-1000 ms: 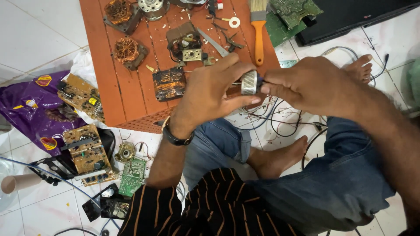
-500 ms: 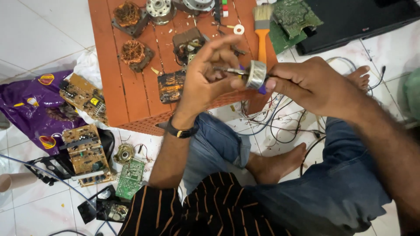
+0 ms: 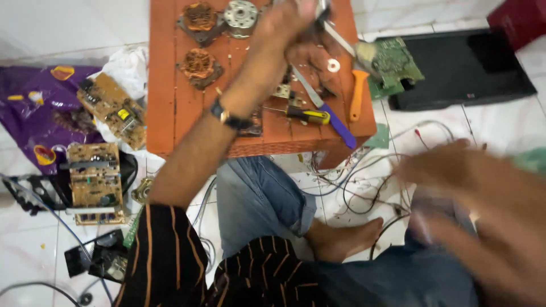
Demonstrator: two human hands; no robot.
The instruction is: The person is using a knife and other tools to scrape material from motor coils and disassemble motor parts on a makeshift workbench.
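My left hand point(image 3: 284, 25) reaches over the far end of the orange wooden board point(image 3: 168, 85). It is blurred, and its fingers are curled on a grey metal cylinder point(image 3: 320, 8) at the frame's top edge. A dark watch sits on that wrist. My right hand point(image 3: 455, 170) is a blur low on the right above my knee, fingers apart, with nothing seen in it. Below the left hand lie a yellow-handled screwdriver point(image 3: 307, 116), a blue-handled blade point(image 3: 336, 124) and an orange-handled brush point(image 3: 358, 91).
The board also carries two copper coils point(image 3: 199, 63), a round metal rotor point(image 3: 241, 13) and a white washer point(image 3: 334, 65). A green circuit board point(image 3: 393, 62) and a black flat case point(image 3: 463, 68) lie to the right. Brown circuit boards point(image 3: 94, 173) and a purple bag point(image 3: 34, 108) lie to the left, with loose wires point(image 3: 364, 187) by my foot.
Both hands held the metal cylinder together in front of me. Now the left hand has carried it to the board's far end, and the right hand has swung down to the right.
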